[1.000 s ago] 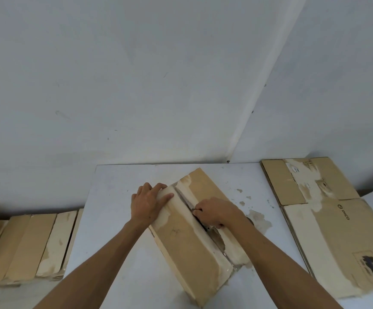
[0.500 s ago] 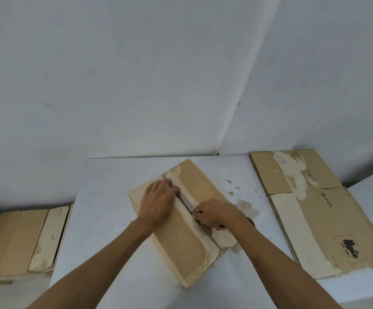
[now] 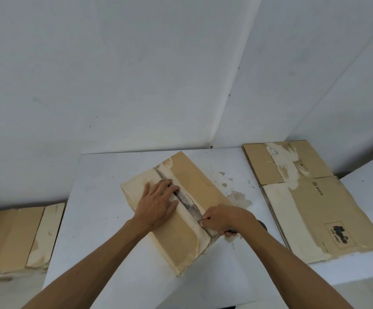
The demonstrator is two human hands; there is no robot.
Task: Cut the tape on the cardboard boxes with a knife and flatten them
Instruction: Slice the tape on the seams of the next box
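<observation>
While the left hand presses flat-fingered on the cardboard box mid-table, the right hand grips the knife, tape seam nearly slit, flattening undone.

Knife mostly under right hand

bare white room, flattened cardboard stacks

Cardboard box on white table
</observation>
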